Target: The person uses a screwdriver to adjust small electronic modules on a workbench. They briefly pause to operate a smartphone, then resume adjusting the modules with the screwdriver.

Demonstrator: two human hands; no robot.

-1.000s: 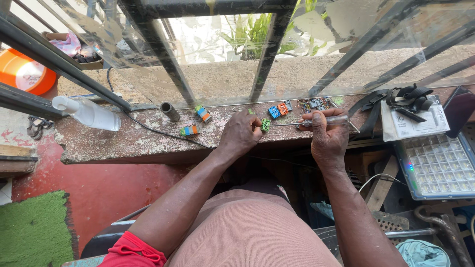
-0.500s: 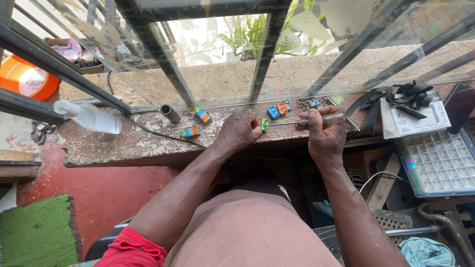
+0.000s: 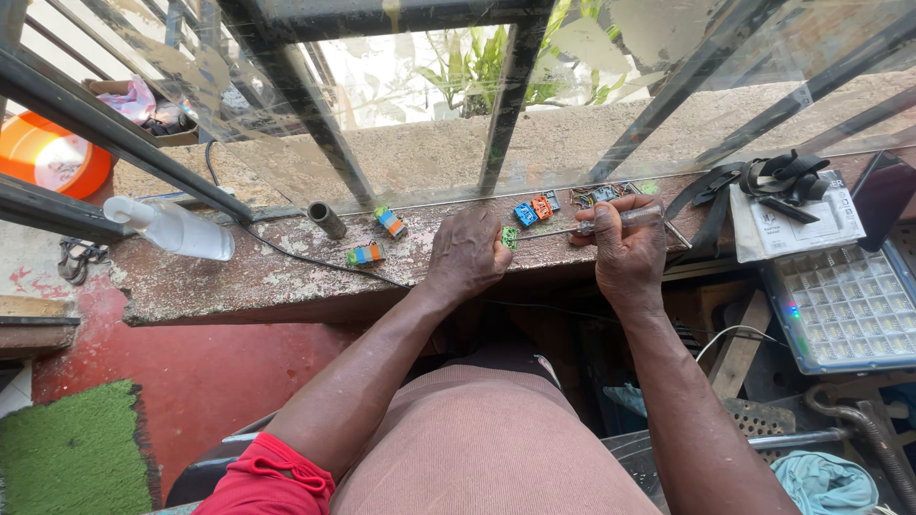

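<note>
While the left hand (image 3: 468,256) pinches a small green connector (image 3: 509,236) against the worn counter (image 3: 239,286), the right hand (image 3: 627,250) grips a clear-handled screwdriver (image 3: 620,220), its shaft pointing at the connector. Blue and orange connectors (image 3: 532,210) lie just behind; a white bottle (image 3: 172,227) lies well to the left.

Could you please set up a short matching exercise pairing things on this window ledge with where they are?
Things:
1. small green part
2. clear-handled screwdriver
3. white squeeze bottle
4. short metal tube

Places:
A. lying at the ledge's left end
B. at the left hand's fingers
C. gripped in the right hand
D. beside the window bar's foot

Pairs: 1-B, 2-C, 3-A, 4-D
</note>
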